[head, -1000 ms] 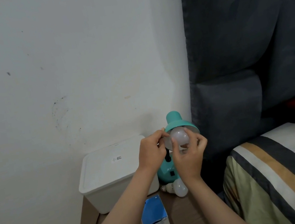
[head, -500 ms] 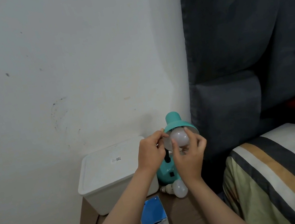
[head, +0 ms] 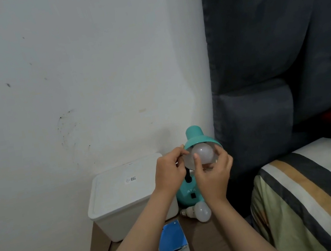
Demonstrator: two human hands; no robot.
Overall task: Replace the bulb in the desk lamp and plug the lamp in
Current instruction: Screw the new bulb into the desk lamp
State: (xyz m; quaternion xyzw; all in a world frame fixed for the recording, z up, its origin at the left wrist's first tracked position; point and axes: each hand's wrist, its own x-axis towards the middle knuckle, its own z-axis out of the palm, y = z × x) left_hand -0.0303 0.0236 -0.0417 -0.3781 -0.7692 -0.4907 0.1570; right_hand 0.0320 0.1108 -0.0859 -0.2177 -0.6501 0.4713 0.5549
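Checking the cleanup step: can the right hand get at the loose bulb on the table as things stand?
Probably yes, once freed. The right hand now grips the bulb in the lamp. The loose bulb lies just below its wrist on the table, uncovered, beside the lamp base.

A teal desk lamp [head: 193, 193] is standing upright, its shade [head: 197, 139] tilting forward. A frosted white bulb [head: 203, 153] is sitting inside the shade. A second white bulb [head: 198, 211] is lying sideways against the lamp's base.

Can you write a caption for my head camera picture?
Two hands fit a frosted white bulb into a teal desk lamp.
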